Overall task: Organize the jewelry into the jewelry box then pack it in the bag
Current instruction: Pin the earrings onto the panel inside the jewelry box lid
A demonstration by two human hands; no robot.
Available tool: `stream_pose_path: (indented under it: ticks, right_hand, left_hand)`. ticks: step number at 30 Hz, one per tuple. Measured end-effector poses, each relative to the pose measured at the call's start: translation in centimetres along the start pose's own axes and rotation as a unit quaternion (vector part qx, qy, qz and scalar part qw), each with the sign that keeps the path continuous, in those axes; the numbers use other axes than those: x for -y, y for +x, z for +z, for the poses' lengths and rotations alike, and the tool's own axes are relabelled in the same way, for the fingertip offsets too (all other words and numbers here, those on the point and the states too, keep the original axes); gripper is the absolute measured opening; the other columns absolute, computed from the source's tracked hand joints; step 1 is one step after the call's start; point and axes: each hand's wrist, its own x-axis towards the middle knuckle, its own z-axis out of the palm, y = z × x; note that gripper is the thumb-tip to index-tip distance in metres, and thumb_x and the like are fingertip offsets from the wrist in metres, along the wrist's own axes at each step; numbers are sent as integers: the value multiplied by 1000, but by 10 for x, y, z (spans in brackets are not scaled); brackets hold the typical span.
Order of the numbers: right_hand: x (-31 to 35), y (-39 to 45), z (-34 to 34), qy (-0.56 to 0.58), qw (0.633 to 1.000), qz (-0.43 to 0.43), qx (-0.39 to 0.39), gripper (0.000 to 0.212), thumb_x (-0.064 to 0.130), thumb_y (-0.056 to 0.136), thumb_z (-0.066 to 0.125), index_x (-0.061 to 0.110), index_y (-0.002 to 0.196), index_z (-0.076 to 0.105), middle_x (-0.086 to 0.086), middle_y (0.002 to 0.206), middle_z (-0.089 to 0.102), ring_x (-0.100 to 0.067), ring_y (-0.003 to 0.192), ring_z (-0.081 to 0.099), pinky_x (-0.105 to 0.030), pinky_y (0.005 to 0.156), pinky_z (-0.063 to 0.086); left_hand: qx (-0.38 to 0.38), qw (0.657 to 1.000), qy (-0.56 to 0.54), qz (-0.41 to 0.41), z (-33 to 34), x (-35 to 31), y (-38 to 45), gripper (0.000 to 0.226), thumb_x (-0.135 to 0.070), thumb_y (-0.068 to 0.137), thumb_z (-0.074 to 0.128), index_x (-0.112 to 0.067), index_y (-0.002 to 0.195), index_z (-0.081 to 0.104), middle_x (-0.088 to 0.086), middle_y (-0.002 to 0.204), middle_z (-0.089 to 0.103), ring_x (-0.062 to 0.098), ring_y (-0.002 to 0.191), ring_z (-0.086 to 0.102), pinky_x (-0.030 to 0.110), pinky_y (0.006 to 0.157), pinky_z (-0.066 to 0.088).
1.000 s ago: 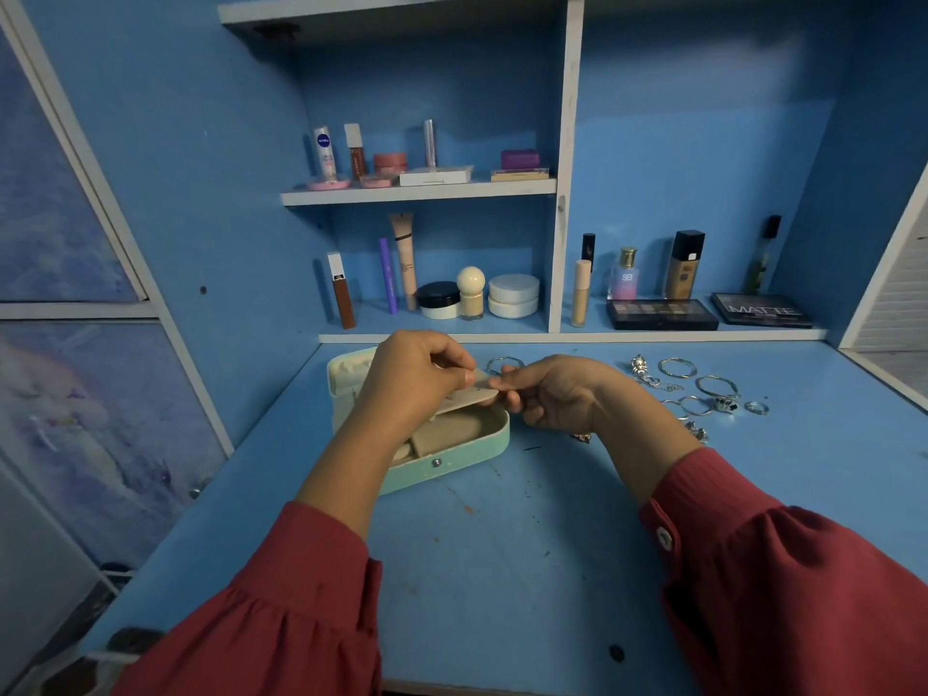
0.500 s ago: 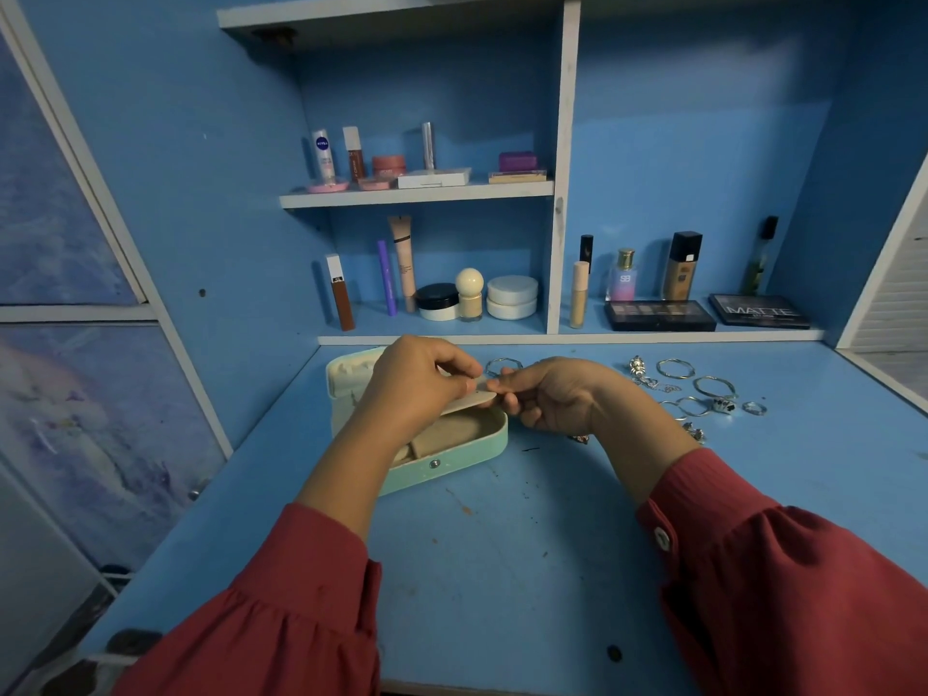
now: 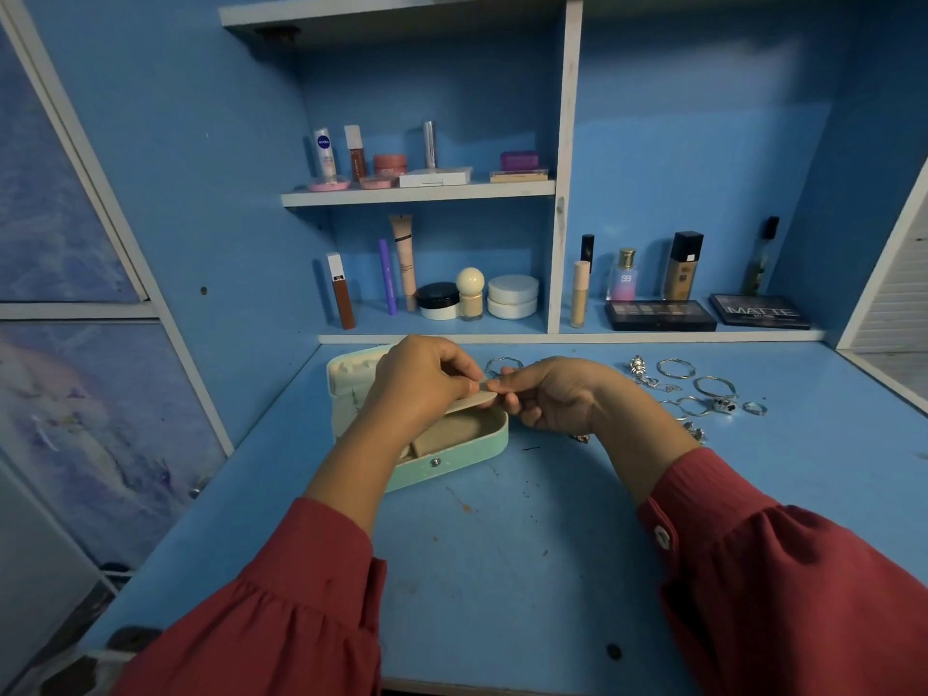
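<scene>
Both hands, left hand [image 3: 422, 379] and right hand [image 3: 547, 394], pinch a beige insert flap [image 3: 472, 401] above the open jewelry box [image 3: 452, 459], probably fixing something small; loose rings [image 3: 703, 394] beyond the right hand come next.

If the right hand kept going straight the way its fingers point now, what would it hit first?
The right hand points left, toward the left hand. Their fingertips already meet on a thin beige flap above the open mint-green jewelry box, so it would likely press into the left hand's fingers first.
</scene>
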Motion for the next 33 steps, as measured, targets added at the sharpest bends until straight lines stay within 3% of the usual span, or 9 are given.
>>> stream_pose_path:
  ticks: [15,21,24,30,33]
  right_hand:
    - [0,1,0,-10,1000,-3,3,10,1,88,59,8,79,60,-1,61,65,-2,45,50,-10,38,31]
    - [0,2,-1,-4,1000,-7,-5,18,-1,86,61,9,71,59,-3,62,65,-4,46,50,-11,39,31]
    - [0,2,-1,-3,1000,-3,-7,29,-2,84,61,10,58,66,-4,63,66,-4,47,50,-11,38,32]
    - [0,2,-1,3,1000,-6,-11,20,-3,84,61,14,80,51,-3,63,66,-4,44,51,-12,37,30]
    - [0,2,-1,4,1000,-8,-8,21,-3,85,60,15,82,49,-2,62,66,-4,44,51,-11,38,29]
  left_hand:
    - [25,999,22,22,1,8,4,33,-14,80,73,-40,61,66,-14,80,69,16,93,62,44,91,49]
    - [9,998,47,47,3,4,3,27,-13,81,71,-36,70,61,-11,83,66,15,91,60,45,92,46]
    - [0,997,53,57,1,0,1,25,-12,80,72,-31,78,57,-12,77,66,13,87,61,46,92,45]
    - [3,995,67,79,-1,-3,-3,27,-13,79,74,-32,75,55,-16,73,64,12,90,61,46,93,45]
    - [-11,991,95,95,-1,-5,-5,25,-15,80,73,-33,78,55,-17,75,60,11,94,58,36,96,38]
